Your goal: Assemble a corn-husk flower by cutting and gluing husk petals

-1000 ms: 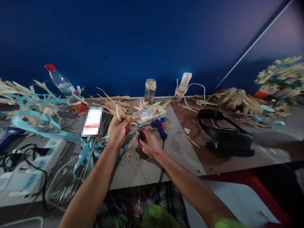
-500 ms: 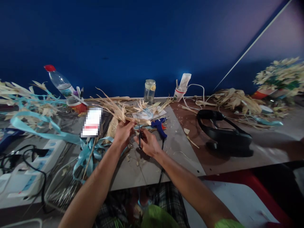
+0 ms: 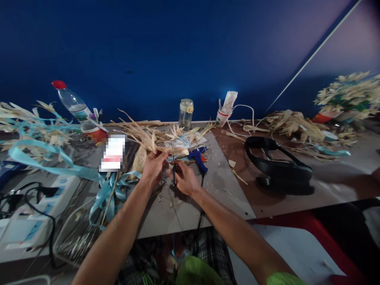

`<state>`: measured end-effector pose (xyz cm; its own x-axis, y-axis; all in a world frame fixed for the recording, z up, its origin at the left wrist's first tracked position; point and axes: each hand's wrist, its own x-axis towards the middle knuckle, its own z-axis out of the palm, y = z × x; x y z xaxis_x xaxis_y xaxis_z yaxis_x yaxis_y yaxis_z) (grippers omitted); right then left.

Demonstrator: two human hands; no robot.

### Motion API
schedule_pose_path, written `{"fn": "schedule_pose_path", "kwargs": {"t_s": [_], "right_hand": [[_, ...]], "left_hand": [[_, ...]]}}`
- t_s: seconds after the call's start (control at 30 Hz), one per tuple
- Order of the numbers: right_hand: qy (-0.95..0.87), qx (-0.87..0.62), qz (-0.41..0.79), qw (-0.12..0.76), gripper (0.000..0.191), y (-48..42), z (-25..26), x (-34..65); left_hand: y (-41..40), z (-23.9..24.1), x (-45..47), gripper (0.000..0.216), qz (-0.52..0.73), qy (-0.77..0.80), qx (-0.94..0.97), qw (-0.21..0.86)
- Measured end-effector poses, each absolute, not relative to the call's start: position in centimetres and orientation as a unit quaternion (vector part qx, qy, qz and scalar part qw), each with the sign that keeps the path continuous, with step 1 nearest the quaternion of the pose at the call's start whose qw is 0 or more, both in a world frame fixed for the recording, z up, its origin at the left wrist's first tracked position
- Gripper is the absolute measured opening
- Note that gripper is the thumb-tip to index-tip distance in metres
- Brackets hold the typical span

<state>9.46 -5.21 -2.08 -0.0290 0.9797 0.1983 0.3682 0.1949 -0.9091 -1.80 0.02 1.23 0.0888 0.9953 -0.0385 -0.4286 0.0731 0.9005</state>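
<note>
My left hand (image 3: 154, 164) is closed, pinching a pale dried husk strip (image 3: 179, 151) that extends to the right past its fingertips. Close on its right, my right hand (image 3: 185, 177) is wrapped round black-handled scissors (image 3: 174, 174). Their narrow blades point away from me, up against the strip; I cannot tell whether they cut into it. A thin wire-like line runs from below the hands toward the table's front edge. Just beyond my right hand lies a blue glue gun (image 3: 197, 157). More dried husks (image 3: 142, 136) spread behind my left hand.
A glass jar (image 3: 186, 113) and a paper cup (image 3: 223, 118) stand at the back. Light blue ribbon (image 3: 109, 194), a pixelated bright rectangle (image 3: 113, 153) and a white power strip (image 3: 56, 208) lie left. Right is a black headset-like object (image 3: 279, 168); husk flowers (image 3: 347, 93) stand beyond.
The whole view has shifted very slightly. Both hands keep almost the same pose, with the scissors still at the husk strip.
</note>
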Motion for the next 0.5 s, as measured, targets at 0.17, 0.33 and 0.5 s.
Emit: {"fn": "schedule_pose_path", "kwargs": {"t_s": [0.17,0.33,0.5], "right_hand": [[-0.64,-0.537,0.331,0.439,0.033,-5.2,-2.19,9.51],[-0.656,-0.535,0.315,0.43,0.035,-5.2,-1.81,9.52],[-0.651,-0.528,0.316,0.444,0.035,-5.14,-2.04,9.51]], "left_hand": [[-0.06,1.45,-1.61,0.027,0.574,0.359,0.37,0.637],[-0.32,1.71,-1.49,0.031,0.561,0.383,0.352,0.643],[-0.42,1.58,-1.63,0.032,0.544,0.404,0.324,0.661]]}}
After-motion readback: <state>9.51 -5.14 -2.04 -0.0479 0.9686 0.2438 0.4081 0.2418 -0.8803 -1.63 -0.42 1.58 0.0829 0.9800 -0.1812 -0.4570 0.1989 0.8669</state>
